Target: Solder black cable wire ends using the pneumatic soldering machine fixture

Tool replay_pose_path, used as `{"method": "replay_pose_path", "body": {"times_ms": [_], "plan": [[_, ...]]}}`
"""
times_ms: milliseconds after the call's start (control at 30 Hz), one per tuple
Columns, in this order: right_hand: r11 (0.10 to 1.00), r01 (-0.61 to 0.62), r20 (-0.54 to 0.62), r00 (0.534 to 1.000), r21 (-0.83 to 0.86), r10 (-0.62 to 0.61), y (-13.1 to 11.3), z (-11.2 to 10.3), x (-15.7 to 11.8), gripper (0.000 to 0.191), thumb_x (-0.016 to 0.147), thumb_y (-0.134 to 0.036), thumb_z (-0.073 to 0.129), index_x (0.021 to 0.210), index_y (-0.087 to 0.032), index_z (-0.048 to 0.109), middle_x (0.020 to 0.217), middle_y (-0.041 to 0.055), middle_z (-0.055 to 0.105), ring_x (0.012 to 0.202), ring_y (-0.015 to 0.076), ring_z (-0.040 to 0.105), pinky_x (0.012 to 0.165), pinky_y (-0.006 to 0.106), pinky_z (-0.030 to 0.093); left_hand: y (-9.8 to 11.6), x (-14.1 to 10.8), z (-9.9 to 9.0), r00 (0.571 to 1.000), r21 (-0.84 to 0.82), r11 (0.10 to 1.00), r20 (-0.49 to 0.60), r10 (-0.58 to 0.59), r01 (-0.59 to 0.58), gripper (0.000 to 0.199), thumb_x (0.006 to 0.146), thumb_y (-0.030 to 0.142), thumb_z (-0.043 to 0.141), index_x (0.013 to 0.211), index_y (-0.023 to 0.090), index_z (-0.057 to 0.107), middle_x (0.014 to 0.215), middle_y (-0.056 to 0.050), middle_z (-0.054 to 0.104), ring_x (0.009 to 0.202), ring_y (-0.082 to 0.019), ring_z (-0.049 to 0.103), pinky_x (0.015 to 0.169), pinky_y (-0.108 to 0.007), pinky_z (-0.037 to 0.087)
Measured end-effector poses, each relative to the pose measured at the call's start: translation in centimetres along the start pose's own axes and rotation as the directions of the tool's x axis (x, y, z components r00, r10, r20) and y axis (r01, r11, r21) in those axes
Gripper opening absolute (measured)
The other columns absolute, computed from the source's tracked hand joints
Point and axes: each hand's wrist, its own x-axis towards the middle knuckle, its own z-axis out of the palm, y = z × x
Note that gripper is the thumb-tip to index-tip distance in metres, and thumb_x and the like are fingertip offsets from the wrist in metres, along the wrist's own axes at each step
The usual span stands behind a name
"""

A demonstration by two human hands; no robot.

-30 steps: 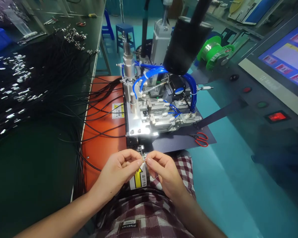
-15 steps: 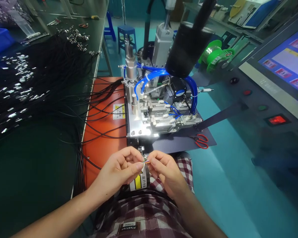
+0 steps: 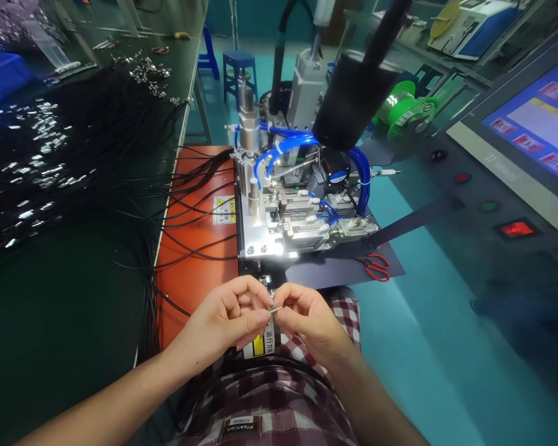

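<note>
In front of the checked shirt, my left hand (image 3: 235, 314) pinches thin insulated wires (image 3: 275, 310) between thumb and forefinger. Their short ends poke out toward the right; a whitish one and a hint of green show. My right hand (image 3: 309, 317) meets it there, its thumb and fingertips closed at those wire ends. Most of the wires' length is hidden by my fingers. Just beyond both hands stands a metal machine (image 3: 302, 229) with blue air tubes (image 3: 297, 136).
Black cables (image 3: 199, 210) run over an orange plate (image 3: 181, 279) from a big bundle (image 3: 51, 155) on the left bench. Red-handled snips (image 3: 377, 267) lie on the machine's dark base. A control panel with screen (image 3: 534, 124) stands right; a black cylinder (image 3: 348, 102) hangs overhead.
My right fingertips have shifted slightly up and left against the wires. Orange and blue strands that showed before are out of sight, and a whitish end shows. My left hand stays nearly still.
</note>
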Motion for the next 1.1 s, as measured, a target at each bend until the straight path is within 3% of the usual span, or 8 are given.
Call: {"method": "replay_pose_path", "body": {"times_ms": [367, 833, 967, 1100], "plan": [[0.986, -0.061, 0.097, 0.994, 0.158, 0.046, 0.2, 0.1, 0.1, 0.031, 0.067, -0.043, 0.075, 0.071, -0.016, 0.061, 0.057, -0.0047, 0.055, 0.036, 0.0024, 0.037, 0.037, 0.017, 0.025, -0.2, 0.1, -0.3, 0.998, -0.053, 0.998, 0.056, 0.020, -0.017, 0.011, 0.084, 0.023, 0.060, 0.088, 0.016, 0.053, 0.056, 0.008, 0.048, 0.041, -0.002, 0.035, 0.040, -0.015, 0.022], [0.955, -0.100, 0.153, 0.986, 0.280, 0.059, 1.0, 0.1, 0.1, 0.021, 0.069, -0.029, 0.077, 0.070, -0.015, 0.061, 0.054, -0.0045, 0.054, 0.039, 0.0033, 0.039, 0.041, 0.018, 0.026, -0.5, 0.1, -0.5, 0.999, -0.055, 0.998, 0.050, 0.008, -0.006, 0.011, 0.084, 0.023, 0.060, 0.089, 0.016, 0.054, 0.056, 0.008, 0.050, 0.041, -0.001, 0.037, 0.040, -0.013, 0.023], [0.917, -0.167, 0.172, 0.979, 0.361, 0.110, 1.4, 0.3, 0.3, 0.027, 0.064, -0.031, 0.081, 0.068, -0.013, 0.060, 0.057, -0.0039, 0.053, 0.041, 0.0028, 0.042, 0.041, 0.017, 0.024, -0.6, 0.1, -0.6, 0.999, -0.064, 0.998, 0.051, 0.007, -0.004, 0.014, 0.083, 0.026, 0.062, 0.088, 0.016, 0.053, 0.055, 0.007, 0.051, 0.040, -0.001, 0.037, 0.039, -0.013, 0.023], [0.866, -0.283, 0.263, 0.947, 0.412, 0.184, 1.1, 0.3, 0.4, 0.030, 0.064, -0.031, 0.081, 0.067, -0.010, 0.060, 0.055, -0.0055, 0.050, 0.038, -0.0010, 0.034, 0.042, 0.015, 0.024, -0.6, 0.1, -0.6, 0.997, -0.091, 0.996, 0.079, 0.014, -0.007, 0.017, 0.082, 0.028, 0.063, 0.089, 0.016, 0.052, 0.056, 0.006, 0.054, 0.039, -0.001, 0.035, 0.039, -0.012, 0.024]]}}
